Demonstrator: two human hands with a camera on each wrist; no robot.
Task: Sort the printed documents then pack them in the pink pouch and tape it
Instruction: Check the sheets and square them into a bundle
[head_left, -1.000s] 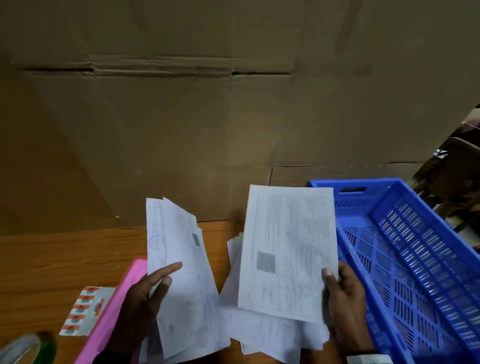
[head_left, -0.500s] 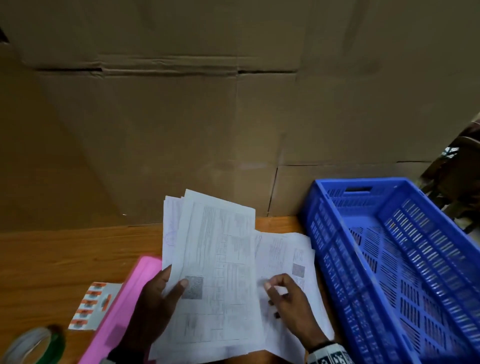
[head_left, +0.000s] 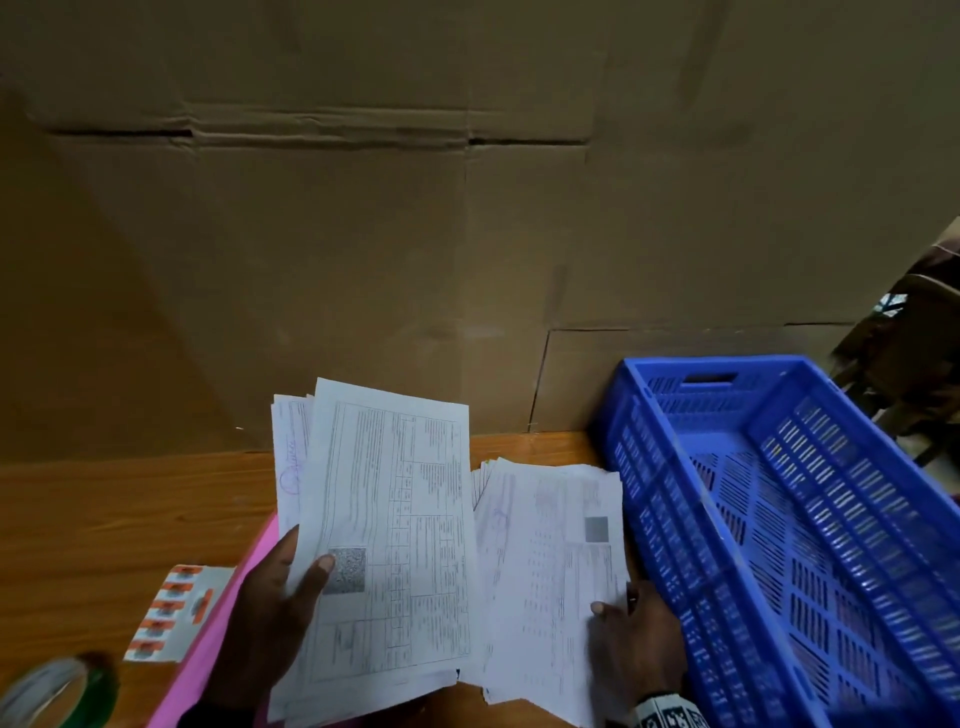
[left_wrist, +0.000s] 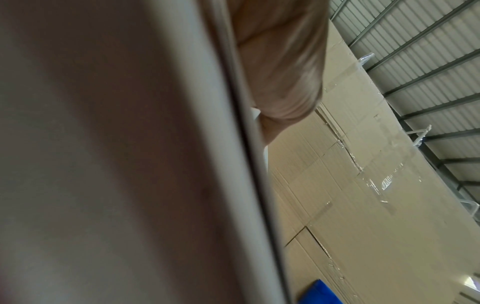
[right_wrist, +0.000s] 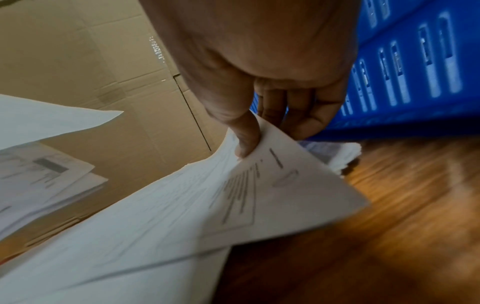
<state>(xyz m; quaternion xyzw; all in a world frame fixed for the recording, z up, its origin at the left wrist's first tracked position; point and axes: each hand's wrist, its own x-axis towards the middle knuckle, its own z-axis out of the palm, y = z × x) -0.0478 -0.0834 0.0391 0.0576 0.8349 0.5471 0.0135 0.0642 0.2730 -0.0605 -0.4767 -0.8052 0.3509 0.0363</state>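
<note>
My left hand (head_left: 291, 587) holds a fanned stack of printed documents (head_left: 384, 519) upright, thumb (head_left: 317, 566) pressed on the front sheet; the stack's edge (left_wrist: 249, 164) fills the left wrist view. A second pile of documents (head_left: 550, 571) lies on the wooden table beside the crate. My right hand (head_left: 623, 623) pinches the top sheet (right_wrist: 272, 185) of that pile at its right edge, thumb (right_wrist: 244, 139) on top and fingers underneath, lifting it. The pink pouch (head_left: 208, 660) lies under my left hand, mostly hidden.
A blue plastic crate (head_left: 779, 519) stands at the right, close to my right hand. A tall wall of cardboard boxes (head_left: 415, 234) rises behind the table. A sticker sheet (head_left: 176, 613) and a tape roll (head_left: 57, 691) lie at the lower left.
The sheet that my right hand held up has gone onto the left hand's stack. My right hand moved back to the table pile and now pinches its top sheet.
</note>
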